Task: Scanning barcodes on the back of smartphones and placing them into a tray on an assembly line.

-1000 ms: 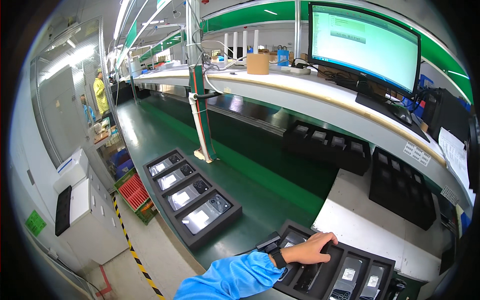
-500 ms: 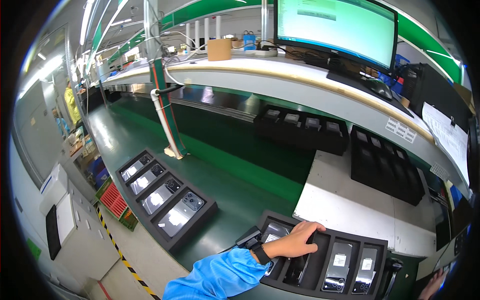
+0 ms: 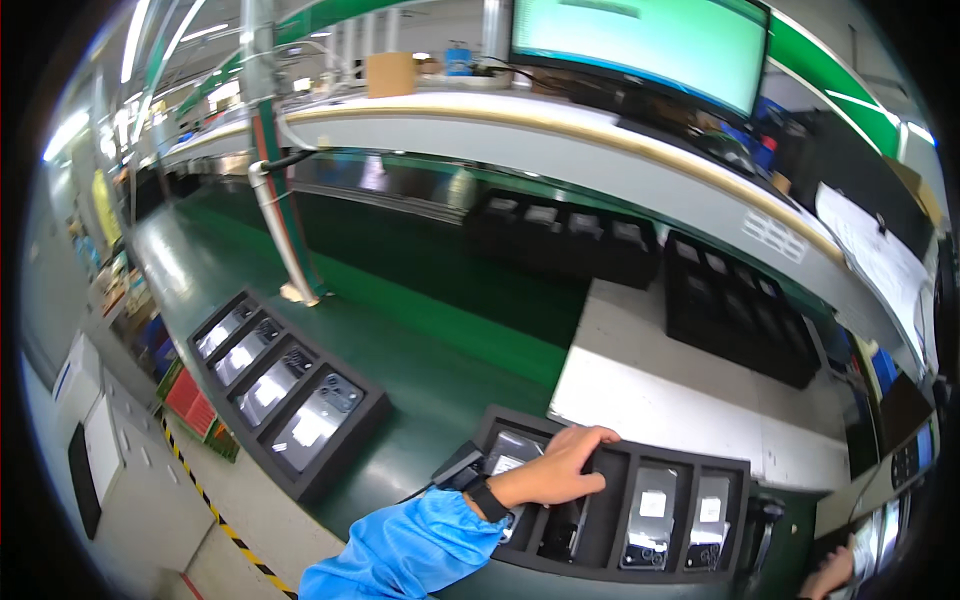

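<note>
My left hand (image 3: pixel 555 465), in a blue sleeve with a black wristband, lies palm down over the near black foam tray (image 3: pixel 740 520). Its index finger reaches the tray's far rim, and the thumb points apart over a bare slot. Under the palm sits a dark phone (image 3: pixel 560 532), partly hidden. To its right are two phones (image 3: pixel 652 515) (image 3: pixel 709 520) with white labels, each in its own slot. Left of the hand, another phone (image 3: pixel 510 455) shows in part. My right hand (image 3: pixel 830 575), at the lower right edge, is closed on a shiny flat slab (image 3: pixel 880 535), mostly cut off.
A second foam tray (image 3: pixel 375 408) with several phones lies on the green bench to the left. Two more black trays (image 3: pixel 560 255) (image 3: pixel 740 330) stand beneath the shelf, by a white board (image 3: pixel 640 380). A post (image 3: pixel 280 220) rises behind. The monitor (image 3: pixel 640 50) stands above.
The whole view has shifted, so the trays sit further left and slightly higher. My left hand stays on the same tray. A bit more of my right hand and the slab shows.
</note>
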The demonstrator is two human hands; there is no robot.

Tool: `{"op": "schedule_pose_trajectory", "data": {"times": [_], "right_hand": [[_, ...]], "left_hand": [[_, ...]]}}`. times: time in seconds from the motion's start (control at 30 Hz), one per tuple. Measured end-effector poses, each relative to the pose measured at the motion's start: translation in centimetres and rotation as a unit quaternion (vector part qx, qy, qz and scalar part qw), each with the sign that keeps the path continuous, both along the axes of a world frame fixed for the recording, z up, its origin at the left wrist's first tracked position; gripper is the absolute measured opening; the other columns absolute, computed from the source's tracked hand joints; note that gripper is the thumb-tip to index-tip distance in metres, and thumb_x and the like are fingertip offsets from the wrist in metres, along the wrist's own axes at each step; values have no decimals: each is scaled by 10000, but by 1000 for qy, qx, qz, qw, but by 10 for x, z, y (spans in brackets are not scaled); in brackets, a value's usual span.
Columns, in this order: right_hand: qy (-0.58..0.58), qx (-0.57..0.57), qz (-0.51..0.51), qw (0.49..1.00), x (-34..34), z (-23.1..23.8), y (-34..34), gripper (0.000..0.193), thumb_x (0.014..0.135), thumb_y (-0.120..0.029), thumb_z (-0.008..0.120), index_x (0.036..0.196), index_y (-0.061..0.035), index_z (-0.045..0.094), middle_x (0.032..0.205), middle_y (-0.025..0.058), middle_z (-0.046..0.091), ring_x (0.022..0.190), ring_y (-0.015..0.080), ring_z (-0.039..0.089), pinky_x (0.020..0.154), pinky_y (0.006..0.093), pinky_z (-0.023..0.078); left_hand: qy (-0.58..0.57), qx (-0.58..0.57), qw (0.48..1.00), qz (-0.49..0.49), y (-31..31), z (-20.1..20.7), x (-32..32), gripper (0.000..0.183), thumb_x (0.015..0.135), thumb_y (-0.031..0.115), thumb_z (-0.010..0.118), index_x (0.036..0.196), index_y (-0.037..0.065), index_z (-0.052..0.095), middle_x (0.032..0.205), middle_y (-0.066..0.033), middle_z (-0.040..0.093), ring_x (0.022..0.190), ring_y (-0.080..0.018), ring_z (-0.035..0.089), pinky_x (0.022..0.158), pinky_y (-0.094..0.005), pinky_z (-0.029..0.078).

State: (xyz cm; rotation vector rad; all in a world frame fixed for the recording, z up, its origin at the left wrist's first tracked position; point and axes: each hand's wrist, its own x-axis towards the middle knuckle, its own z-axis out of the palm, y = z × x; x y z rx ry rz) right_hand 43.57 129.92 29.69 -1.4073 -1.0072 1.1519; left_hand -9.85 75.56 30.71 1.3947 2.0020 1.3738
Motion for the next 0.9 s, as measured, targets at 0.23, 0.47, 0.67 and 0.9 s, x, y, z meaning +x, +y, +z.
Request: {"op": "schedule_pose_trajectory", "data": {"times": [0.23, 0.47, 0.67, 0.9], "right_hand": [[-112, 46, 490, 863, -251, 42, -306, 218, 1024, -205, 573, 1014, -35, 709, 682, 11, 627, 490, 67, 523, 430, 211, 413], [-316, -50, 821, 473, -360, 73, -405, 436, 996, -428, 609, 907, -8, 686, 720, 84, 685, 643, 190, 638, 617, 349, 501], [-267, 36, 661, 700, -310, 69, -367, 319, 898, -288, 780, 1076, -29, 723, 777, 30, 691, 683, 86, 617, 604, 260, 498], [-458, 368, 99, 803, -223, 22, -282, 558, 816, -73, 700, 1345, 11, 541, 1229, 228, 591, 1155, 395, 559, 1035, 458, 429]], "left_hand": [[-54, 32, 998, -23, -3, 2, -5, 716, 775, 62, 649, 1451, 15, 419, 1432, -160, 497, 1409, -285, 420, 1199, -386, 290], [-55, 22, 998, -2, -5, 9, 0, 677, 806, 101, 657, 1434, 1, 423, 1412, -186, 500, 1397, -312, 429, 1192, -396, 307], [180, -26, 979, 95, 10, 7, 28, 668, 807, 264, 715, 1376, 6, 477, 1370, -214, 495, 1338, -395, 437, 1174, -506, 299], [297, -78, 944, 121, 17, 2, 39, 700, 817, 330, 745, 1388, 21, 484, 1408, -231, 449, 1369, -432, 394, 1186, -527, 285]]}}
